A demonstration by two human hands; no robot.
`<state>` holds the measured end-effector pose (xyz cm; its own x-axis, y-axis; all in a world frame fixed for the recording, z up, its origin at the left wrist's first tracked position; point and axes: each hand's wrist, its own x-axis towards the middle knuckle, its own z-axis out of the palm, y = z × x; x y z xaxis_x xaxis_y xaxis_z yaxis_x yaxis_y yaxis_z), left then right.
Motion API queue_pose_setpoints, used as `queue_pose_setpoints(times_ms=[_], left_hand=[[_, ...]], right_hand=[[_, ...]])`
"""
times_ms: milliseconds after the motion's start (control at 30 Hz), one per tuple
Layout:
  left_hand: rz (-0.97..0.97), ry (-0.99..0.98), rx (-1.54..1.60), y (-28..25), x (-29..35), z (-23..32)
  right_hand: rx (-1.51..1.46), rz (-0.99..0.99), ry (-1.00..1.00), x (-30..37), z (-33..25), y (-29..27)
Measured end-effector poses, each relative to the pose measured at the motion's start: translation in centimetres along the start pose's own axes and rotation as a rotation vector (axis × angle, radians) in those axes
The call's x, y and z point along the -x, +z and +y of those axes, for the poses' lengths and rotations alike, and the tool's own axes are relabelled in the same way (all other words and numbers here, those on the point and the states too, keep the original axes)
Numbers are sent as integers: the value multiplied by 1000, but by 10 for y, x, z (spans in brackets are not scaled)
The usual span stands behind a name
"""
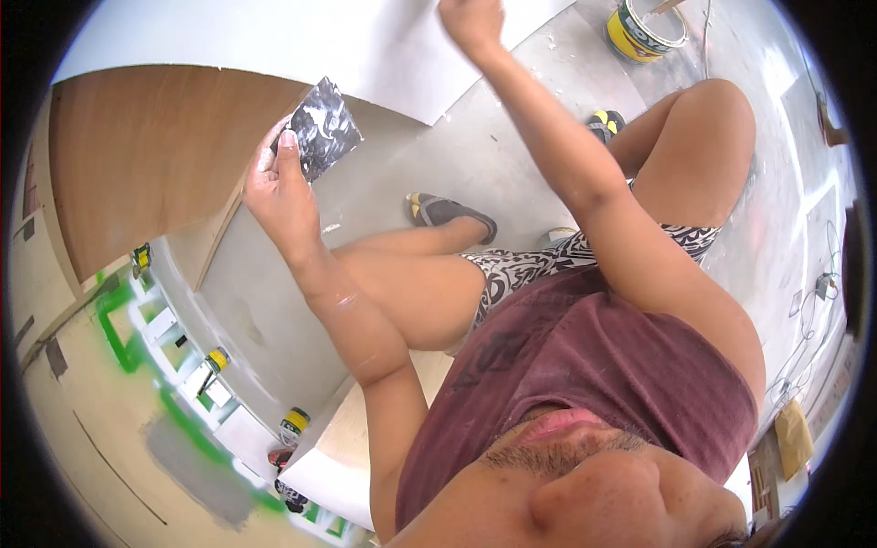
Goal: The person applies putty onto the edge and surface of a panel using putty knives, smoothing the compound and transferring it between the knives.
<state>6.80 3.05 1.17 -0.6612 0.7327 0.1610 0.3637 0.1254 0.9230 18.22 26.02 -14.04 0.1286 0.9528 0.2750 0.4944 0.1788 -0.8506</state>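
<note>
My left hand (281, 192) is closed on the edge of a flat black square plate (322, 130), its thumb lying over the near corner. White paste is smeared across the plate, and white smudges mark my fingers. At the top edge of the view my right hand (472, 26) is closed, raised over a large white panel (274, 36). Whatever its fingers hold, if anything, is hidden, and a soft grey shadow falls on the panel beside it.
A yellow and white bucket (630, 41) with a stick in it stands at the far right. A wooden board (164, 155) is under the white panel. Small yellow tins (294, 422) stand at the left. Cables (808, 338) run along the right. My sandalled foot (448, 215) is on the grey floor.
</note>
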Motion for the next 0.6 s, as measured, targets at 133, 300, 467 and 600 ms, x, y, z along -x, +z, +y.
queue_pose_setpoints(times_ms=[133, 300, 467, 600], left_hand=[[43, -18, -10, -2, 0, -7], [119, -49, 22, 2, -5, -15], [225, 18, 470, 0, -14, -18], [184, -93, 687, -2, -19, -18]], right_hand=[[-144, 210, -99, -43, 2, 11], [110, 75, -311, 25, -36, 35], [-61, -271, -399, 93, -58, 15], [-569, -305, -256, 91, -69, -20]])
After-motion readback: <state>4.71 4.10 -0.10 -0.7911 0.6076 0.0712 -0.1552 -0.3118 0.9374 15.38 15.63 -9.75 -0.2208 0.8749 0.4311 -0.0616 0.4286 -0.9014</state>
